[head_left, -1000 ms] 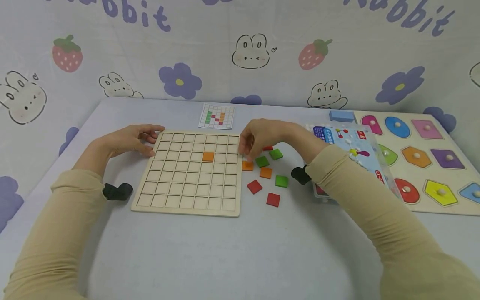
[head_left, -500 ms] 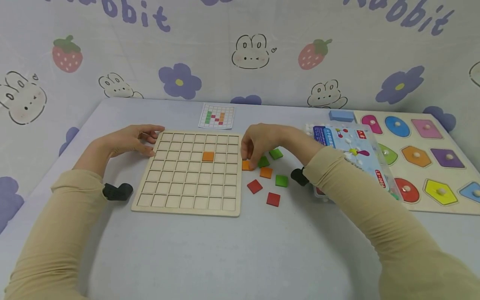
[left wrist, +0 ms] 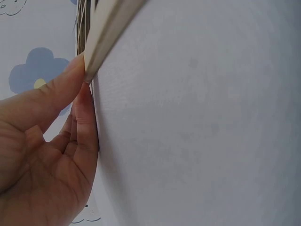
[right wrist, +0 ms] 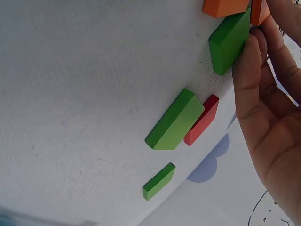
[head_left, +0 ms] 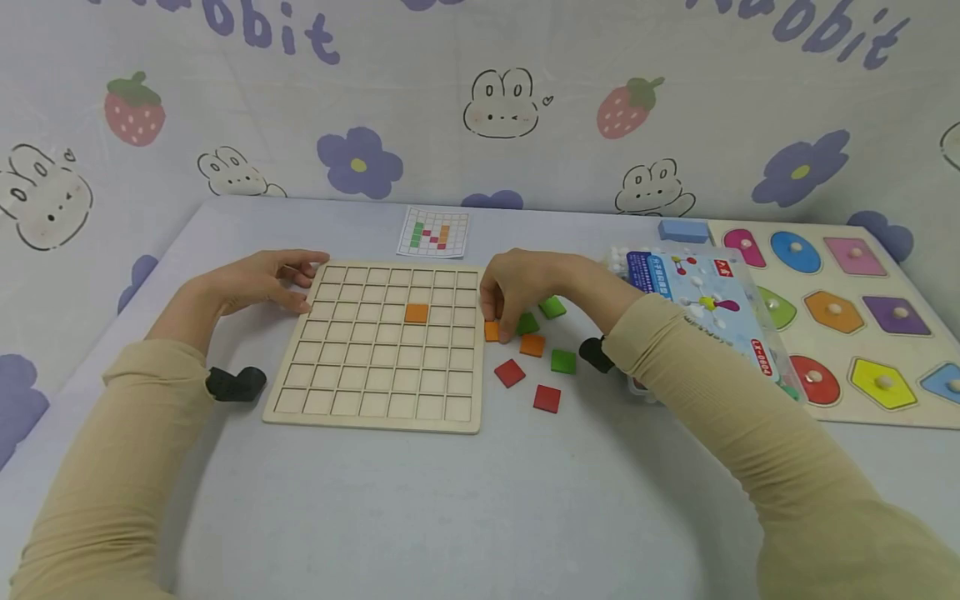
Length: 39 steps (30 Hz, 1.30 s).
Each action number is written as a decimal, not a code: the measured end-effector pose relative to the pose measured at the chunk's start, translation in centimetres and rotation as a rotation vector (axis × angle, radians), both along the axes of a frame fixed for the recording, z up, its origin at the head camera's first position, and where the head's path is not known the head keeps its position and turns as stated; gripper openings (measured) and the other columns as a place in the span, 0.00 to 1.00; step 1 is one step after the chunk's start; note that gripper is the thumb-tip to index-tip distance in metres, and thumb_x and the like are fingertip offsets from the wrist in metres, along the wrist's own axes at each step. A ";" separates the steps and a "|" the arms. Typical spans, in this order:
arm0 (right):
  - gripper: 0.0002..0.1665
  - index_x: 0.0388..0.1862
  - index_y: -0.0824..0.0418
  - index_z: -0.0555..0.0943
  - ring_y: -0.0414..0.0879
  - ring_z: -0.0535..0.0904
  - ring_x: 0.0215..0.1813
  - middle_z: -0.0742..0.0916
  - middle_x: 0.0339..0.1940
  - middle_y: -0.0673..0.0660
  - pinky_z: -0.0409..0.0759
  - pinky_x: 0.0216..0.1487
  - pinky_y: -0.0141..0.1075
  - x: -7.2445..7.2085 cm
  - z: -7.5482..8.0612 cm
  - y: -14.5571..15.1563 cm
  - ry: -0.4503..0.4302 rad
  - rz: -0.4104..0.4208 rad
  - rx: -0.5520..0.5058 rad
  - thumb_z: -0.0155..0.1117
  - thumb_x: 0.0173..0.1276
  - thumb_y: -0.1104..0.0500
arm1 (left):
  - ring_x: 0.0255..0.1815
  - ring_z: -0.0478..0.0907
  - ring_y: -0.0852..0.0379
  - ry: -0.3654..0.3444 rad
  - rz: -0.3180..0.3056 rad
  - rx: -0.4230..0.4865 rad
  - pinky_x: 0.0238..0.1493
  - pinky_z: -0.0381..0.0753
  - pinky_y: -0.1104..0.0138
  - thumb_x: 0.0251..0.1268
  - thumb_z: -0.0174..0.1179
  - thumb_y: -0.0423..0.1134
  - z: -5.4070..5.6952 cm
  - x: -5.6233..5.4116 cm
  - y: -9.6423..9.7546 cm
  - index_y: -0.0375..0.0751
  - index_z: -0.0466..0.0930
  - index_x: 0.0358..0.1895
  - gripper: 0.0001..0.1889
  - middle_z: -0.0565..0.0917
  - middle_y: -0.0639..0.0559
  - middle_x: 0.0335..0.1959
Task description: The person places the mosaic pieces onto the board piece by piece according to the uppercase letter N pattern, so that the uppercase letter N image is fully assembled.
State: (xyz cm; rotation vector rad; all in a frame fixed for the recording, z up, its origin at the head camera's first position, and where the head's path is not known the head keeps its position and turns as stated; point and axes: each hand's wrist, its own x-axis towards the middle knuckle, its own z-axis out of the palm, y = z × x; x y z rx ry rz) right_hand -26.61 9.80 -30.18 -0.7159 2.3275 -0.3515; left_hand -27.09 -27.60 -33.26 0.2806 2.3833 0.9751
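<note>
In the head view, my left hand (head_left: 258, 279) rests at the upper left of a wooden grid board (head_left: 375, 429), its thumb and fingertips touching the edge. The left wrist view shows the thumb (left wrist: 61, 94) against the board's rim (left wrist: 106, 40). One orange tile (head_left: 416, 313) lies in a cell. Beside the board's right edge, my right hand (head_left: 521, 287) pinches another orange tile (right wrist: 259, 12) between thumb and fingers. A green tile (right wrist: 230, 42) touches its fingers; a red tile (right wrist: 202, 120) is hidden behind the hand in the head view.
Loose green (head_left: 563, 361), orange (head_left: 532, 345) and red tiles (head_left: 547, 398) lie right of the board. A pattern card (head_left: 433, 232) lies behind it. Farther right are a clear plastic box (head_left: 697, 292), a blue block (head_left: 683, 232) and a knobbed shape puzzle (head_left: 847, 350).
My right hand has moved slightly down toward me and now grips the orange tile by the board. It now covers the red tile behind it. The left hand stays still.
</note>
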 end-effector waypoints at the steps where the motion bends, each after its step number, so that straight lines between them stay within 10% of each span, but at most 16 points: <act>1: 0.14 0.35 0.56 0.83 0.46 0.76 0.43 0.84 0.36 0.51 0.75 0.47 0.35 0.0 0.0 0.0 0.000 0.005 -0.002 0.79 0.52 0.60 | 0.61 0.63 0.52 -0.001 0.000 0.000 0.50 0.69 0.75 0.60 0.68 0.32 0.0 0.0 0.0 0.45 0.52 0.79 0.46 0.62 0.44 0.63; 24: 0.17 0.41 0.56 0.85 0.50 0.78 0.40 0.81 0.31 0.53 0.81 0.45 0.40 -0.9 1.6 0.3 -0.075 -0.015 -0.312 0.59 0.58 0.72 | 0.61 0.63 0.52 -0.006 -0.001 0.011 0.47 0.70 0.78 0.60 0.67 0.32 0.1 0.1 0.0 0.43 0.52 0.79 0.45 0.62 0.44 0.63; 39: 0.11 0.41 0.54 0.87 0.46 0.80 0.34 0.80 0.29 0.52 0.82 0.45 0.36 0.0 1.1 -3.2 -0.049 -0.084 -0.451 0.66 0.61 0.66 | 0.61 0.63 0.52 -0.003 -0.002 0.007 0.50 0.69 0.76 0.60 0.67 0.32 0.0 0.0 -0.1 0.44 0.52 0.79 0.45 0.62 0.44 0.62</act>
